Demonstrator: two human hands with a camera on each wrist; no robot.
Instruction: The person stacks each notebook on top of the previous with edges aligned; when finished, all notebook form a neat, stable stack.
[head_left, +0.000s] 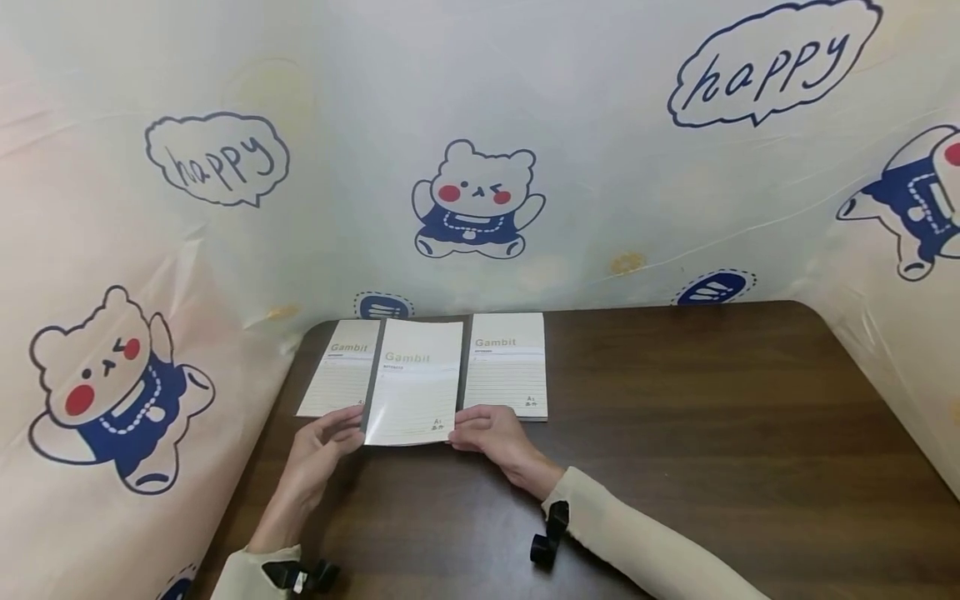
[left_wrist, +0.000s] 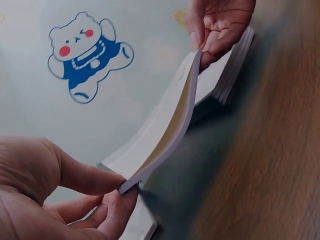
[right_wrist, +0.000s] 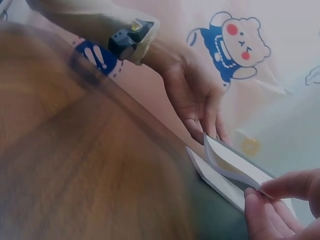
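Observation:
Both hands hold a white notebook (head_left: 416,392) with a dark spine and "Gambit" printed on its cover. My left hand (head_left: 317,458) pinches its lower left corner between thumb and fingers. At the lower right corner, my right hand (head_left: 501,442) pinches it the same way. In the left wrist view the notebook's bottom edge bows and its pages part slightly. A matching notebook (head_left: 341,375) lies to the left, partly hidden behind the held one. To the right lies another like it (head_left: 512,371), and the left wrist view shows several stacked edges there.
The notebooks are near the far edge of a dark brown wooden table (head_left: 712,433). Behind and beside it hangs a pale curtain (head_left: 600,192) printed with bears and "happy" bubbles. Each wrist carries a black camera mount (head_left: 550,533).

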